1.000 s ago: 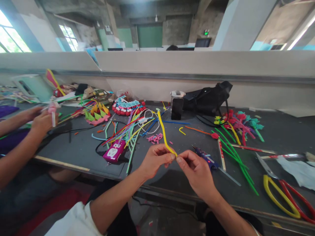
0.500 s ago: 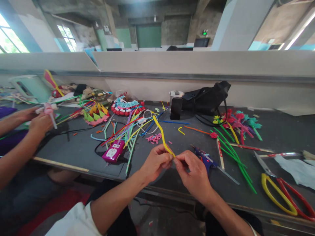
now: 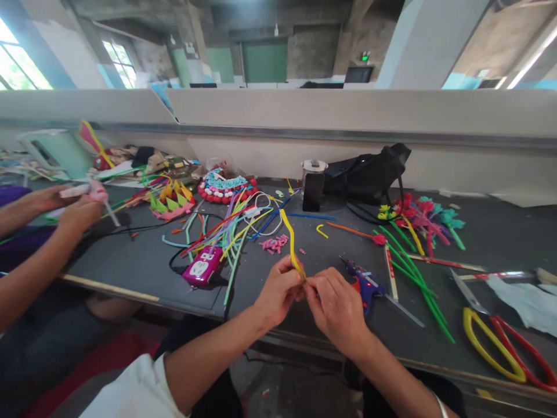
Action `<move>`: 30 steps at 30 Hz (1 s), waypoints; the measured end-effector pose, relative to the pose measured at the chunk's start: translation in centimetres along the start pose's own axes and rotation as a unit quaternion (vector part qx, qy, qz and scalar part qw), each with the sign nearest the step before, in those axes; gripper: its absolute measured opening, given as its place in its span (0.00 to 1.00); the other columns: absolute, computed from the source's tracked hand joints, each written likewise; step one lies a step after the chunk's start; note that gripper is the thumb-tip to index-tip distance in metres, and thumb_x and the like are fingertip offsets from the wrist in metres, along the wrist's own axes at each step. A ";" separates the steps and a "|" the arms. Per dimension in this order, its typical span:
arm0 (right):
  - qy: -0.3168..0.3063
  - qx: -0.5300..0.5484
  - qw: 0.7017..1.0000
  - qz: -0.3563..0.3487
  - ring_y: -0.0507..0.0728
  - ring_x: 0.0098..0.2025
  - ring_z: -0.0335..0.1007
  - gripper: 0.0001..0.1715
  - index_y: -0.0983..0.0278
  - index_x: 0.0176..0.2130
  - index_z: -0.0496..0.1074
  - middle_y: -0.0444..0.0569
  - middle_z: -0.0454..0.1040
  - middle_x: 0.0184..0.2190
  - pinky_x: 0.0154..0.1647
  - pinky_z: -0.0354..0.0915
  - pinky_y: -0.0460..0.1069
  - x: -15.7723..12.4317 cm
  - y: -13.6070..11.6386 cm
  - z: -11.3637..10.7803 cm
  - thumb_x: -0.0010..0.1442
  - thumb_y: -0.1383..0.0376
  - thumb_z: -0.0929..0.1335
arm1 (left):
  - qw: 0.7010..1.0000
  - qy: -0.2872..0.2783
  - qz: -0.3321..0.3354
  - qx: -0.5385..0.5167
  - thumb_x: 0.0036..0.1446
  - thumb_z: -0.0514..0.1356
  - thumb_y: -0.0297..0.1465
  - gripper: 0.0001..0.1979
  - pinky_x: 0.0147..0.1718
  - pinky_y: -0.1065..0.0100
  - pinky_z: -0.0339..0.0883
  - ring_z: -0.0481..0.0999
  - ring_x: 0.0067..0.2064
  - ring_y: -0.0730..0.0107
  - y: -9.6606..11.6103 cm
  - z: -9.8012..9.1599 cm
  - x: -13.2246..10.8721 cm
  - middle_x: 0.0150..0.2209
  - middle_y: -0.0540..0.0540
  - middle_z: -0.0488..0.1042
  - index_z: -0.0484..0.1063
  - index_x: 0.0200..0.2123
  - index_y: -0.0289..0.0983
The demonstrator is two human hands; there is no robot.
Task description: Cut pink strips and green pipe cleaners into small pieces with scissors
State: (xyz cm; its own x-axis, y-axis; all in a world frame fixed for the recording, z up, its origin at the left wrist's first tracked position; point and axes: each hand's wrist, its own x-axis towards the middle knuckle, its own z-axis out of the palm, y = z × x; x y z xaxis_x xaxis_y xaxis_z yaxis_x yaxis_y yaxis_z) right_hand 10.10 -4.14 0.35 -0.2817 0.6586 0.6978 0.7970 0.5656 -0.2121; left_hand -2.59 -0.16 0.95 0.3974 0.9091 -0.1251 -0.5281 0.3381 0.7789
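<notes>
A yellow pipe cleaner (image 3: pixel 290 241) rises from between my two hands above the near edge of the dark table (image 3: pixel 143 264). My left hand (image 3: pixel 278 290) pinches its lower end with closed fingers. My right hand (image 3: pixel 337 310) is closed too, its fingertips pressed against the same end right beside the left thumb. A blue glue gun (image 3: pixel 363 281) lies on the table just right of my right hand. A heap of coloured pipe cleaners (image 3: pixel 230 229) and a pink power strip (image 3: pixel 201 267) lie to the left.
Another person's hands (image 3: pixel 73 212) at the far left hold a pink craft piece. Green stems with pipe-cleaner flowers (image 3: pixel 418 223), a black bag (image 3: pixel 365 174), a jar (image 3: pixel 312 184), scissors (image 3: pixel 472 296) and yellow and red loops (image 3: pixel 500 348) lie on the right.
My hands have come together: the right fingertips slid left up to the left hand. The yellow pipe cleaner now stands more upright. The other person's hands shifted a little.
</notes>
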 end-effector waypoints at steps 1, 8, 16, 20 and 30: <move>-0.005 -0.012 1.000 0.002 0.57 0.31 0.62 0.11 0.63 0.30 0.64 0.49 0.68 0.26 0.32 0.60 0.51 -0.1 -0.1 0.2 0.64 0.72 0.62 | 1.000 0.011 0.004 -0.001 0.38 0.59 0.23 0.07 0.16 0.76 0.50 0.55 0.17 0.82 -0.2 0.0 0.0 0.17 0.58 0.60 0.64 0.23 0.37; -0.010 0.098 0.990 0.101 0.55 0.31 0.65 0.10 0.63 0.31 0.67 0.47 0.70 0.27 0.33 0.61 0.49 0.1 0.1 0.5 0.65 0.69 0.63 | 1.000 -0.009 -0.005 -0.019 0.46 0.61 0.27 0.05 0.17 0.76 0.51 0.52 0.17 0.81 -0.4 -0.3 0.1 0.14 0.58 0.55 0.65 0.25 0.36; -0.019 0.234 0.950 0.208 0.51 0.27 0.65 0.10 0.62 0.31 0.69 0.42 0.71 0.25 0.30 0.61 0.45 0.5 0.6 -1.0 0.64 0.65 0.64 | 0.995 -0.081 0.016 0.054 0.50 0.63 0.29 0.06 0.21 0.73 0.56 0.53 0.17 0.81 0.7 -0.5 0.4 0.15 0.58 0.58 0.67 0.26 0.35; -0.024 0.234 0.945 0.227 0.51 0.26 0.64 0.10 0.62 0.30 0.70 0.42 0.71 0.24 0.29 0.60 0.45 0.6 0.6 -1.3 0.63 0.65 0.64 | 0.986 -0.075 0.059 0.134 0.52 0.62 0.32 0.07 0.21 0.71 0.58 0.54 0.18 0.79 1.1 -0.9 0.7 0.16 0.57 0.58 0.67 0.26 0.36; -0.053 0.162 0.969 0.179 0.53 0.31 0.65 0.07 0.62 0.33 0.68 0.44 0.69 0.28 0.33 0.59 0.47 -0.3 1.9 -0.2 0.64 0.67 0.63 | 0.589 -0.060 0.480 0.647 0.57 0.60 0.29 0.05 0.46 0.59 0.58 0.69 0.44 0.64 3.4 -1.8 0.4 0.40 0.45 0.76 0.74 0.38 0.39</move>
State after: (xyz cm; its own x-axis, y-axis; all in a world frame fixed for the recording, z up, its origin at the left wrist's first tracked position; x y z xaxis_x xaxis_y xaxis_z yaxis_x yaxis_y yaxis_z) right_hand 11.80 -3.38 -0.07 -0.0848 0.8789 0.4695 0.6489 0.4062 -0.6434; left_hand -5.56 1.73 2.42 0.4731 0.4795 0.7391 0.4310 -0.8577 0.2805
